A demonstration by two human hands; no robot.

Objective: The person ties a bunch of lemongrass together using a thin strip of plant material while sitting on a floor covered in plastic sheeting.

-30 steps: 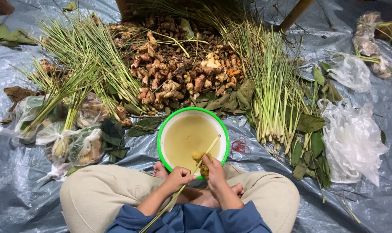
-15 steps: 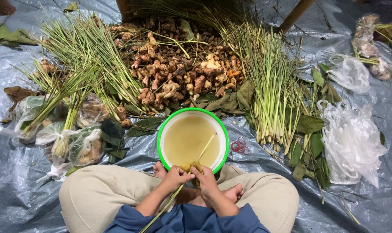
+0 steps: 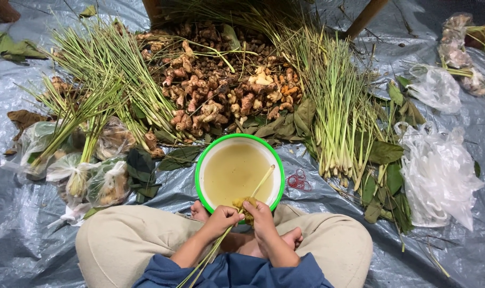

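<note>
Down at the bottom of the head view, a person sits cross-legged on a grey tarpaulin [image 3: 18,224] spread over the floor, both hands meeting at the near rim of a green-rimmed basin [image 3: 238,173] of cloudy yellowish water. Their left hand [image 3: 221,220] is closed around a lemongrass stalk [image 3: 217,246], which runs from the lap up across the basin's near edge, its pale tip [image 3: 264,181] lying over the water. Their right hand [image 3: 261,217] is curled shut on a yellowish scrubbing wad [image 3: 242,205], pressed against the stalk just at the rim, touching the left hand's fingers. Beyond the basin lies a heap of ginger and turmeric roots [image 3: 221,90]. Bundles of lemongrass [image 3: 93,90] fan out on the person's left, and another pile of lemongrass [image 3: 338,112] lies on the right, with loose green leaves [image 3: 384,154] beside it. Red rubber bands [image 3: 297,180] sit just beside the basin on the right. Filled clear plastic bags [image 3: 101,181] rest near the left knee, and crumpled empty bags [image 3: 437,170] lie well apart on the right.
</note>
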